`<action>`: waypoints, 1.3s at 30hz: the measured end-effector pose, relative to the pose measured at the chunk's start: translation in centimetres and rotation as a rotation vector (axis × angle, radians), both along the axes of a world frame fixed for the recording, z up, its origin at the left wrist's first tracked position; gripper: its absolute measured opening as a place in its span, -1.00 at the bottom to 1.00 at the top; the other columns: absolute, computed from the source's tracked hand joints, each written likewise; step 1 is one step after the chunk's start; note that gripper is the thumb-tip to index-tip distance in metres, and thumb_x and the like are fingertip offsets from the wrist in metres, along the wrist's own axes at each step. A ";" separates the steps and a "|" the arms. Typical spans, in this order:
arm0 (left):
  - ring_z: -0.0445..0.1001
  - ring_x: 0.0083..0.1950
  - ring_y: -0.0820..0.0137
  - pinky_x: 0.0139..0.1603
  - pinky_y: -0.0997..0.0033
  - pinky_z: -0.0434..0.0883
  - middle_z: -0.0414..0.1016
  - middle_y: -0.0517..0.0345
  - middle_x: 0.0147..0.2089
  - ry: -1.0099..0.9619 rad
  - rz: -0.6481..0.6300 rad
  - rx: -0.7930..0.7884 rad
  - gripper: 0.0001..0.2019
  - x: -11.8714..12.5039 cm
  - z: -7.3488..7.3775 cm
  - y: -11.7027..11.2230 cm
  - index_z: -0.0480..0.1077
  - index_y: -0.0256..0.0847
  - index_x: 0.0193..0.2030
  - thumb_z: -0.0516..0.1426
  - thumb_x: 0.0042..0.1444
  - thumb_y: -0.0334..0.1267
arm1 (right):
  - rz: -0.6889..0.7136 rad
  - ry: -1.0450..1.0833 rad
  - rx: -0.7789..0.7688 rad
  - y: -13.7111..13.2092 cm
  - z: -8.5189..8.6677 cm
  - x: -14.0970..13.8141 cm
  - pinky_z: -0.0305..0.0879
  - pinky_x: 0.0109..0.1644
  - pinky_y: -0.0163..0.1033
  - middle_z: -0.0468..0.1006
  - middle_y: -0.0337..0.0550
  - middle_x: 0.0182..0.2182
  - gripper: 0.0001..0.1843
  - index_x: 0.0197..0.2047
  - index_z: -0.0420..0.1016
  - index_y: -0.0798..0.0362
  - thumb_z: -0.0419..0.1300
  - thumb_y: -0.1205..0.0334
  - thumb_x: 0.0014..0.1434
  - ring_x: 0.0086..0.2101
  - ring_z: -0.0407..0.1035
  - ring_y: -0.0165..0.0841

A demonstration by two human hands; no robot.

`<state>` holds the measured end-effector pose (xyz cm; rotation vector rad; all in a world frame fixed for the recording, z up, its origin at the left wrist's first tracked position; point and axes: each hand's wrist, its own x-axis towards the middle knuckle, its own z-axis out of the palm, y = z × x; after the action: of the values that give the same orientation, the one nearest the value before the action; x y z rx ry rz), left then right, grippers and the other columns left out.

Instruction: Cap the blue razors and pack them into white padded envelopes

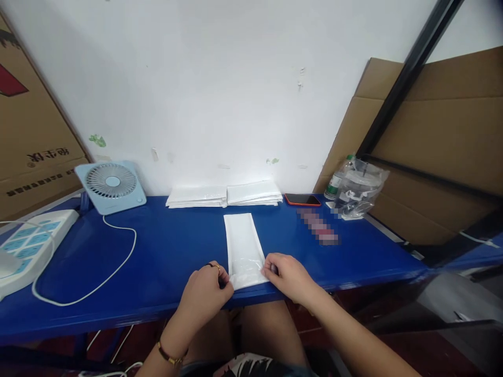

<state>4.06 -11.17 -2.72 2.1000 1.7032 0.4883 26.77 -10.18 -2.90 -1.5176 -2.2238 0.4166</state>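
A white padded envelope (242,238) lies flat on the blue table, its near end close to the front edge. Across that near end runs a shiny, clear-looking strip. My left hand (210,288) pinches the envelope's near left corner, fingers curled. On the other side, my right hand (288,275) has its thumb and fingers closed at the right edge near the same end. Behind the envelope, two low stacks of similar white envelopes, the left stack (196,197) and the right stack (254,192), sit against the wall.
A light blue fan (113,183) and a white power strip (58,235) are on the left, with a white cable looping over the table (165,262). To the right lie a phone (302,200), a blurred-out item (318,226), a bottle (338,180) and a clear plastic bag (361,188). Cardboard flanks both sides.
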 end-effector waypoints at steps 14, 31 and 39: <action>0.38 -0.49 0.32 -0.47 0.45 0.10 0.42 0.14 -0.54 -0.012 0.026 -0.039 -0.93 0.2 1.1 1.8 0.34 -0.14 -0.56 0.09 -0.12 -0.27 | 0.382 -0.341 0.596 -1.1 -1.4 -3.1 0.14 -0.32 -0.23 0.46 -0.16 -0.41 -0.90 -0.24 0.40 0.07 0.08 0.38 0.19 -0.34 0.29 -0.35; 0.23 -0.69 0.58 -0.73 0.63 0.05 0.38 0.30 -0.49 -1.031 -0.026 -0.369 -0.61 2.8 3.0 4.4 0.11 -0.16 -0.04 0.06 0.08 -0.01 | 0.066 0.164 0.612 2.4 3.0 1.7 0.30 -0.26 -0.25 0.55 -0.07 -0.32 -0.81 -0.19 0.50 0.08 0.09 0.33 0.17 -0.31 0.40 -0.32; 0.39 -0.58 0.57 -0.72 0.67 0.20 0.49 0.09 -0.26 -1.262 0.241 -0.379 -0.69 -4.2 3.9 13.5 0.28 -0.22 -0.15 0.21 0.00 -0.19 | -0.380 1.180 -0.146 18.2 8.0 7.5 0.38 -0.39 -0.26 0.57 -0.05 -0.44 -0.80 -0.39 0.48 0.17 0.35 0.34 -0.14 -0.43 0.44 -0.31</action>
<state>-0.12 2.34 1.14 0.8817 1.0948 1.1264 34.26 7.98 5.10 -1.1967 -0.9893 1.0206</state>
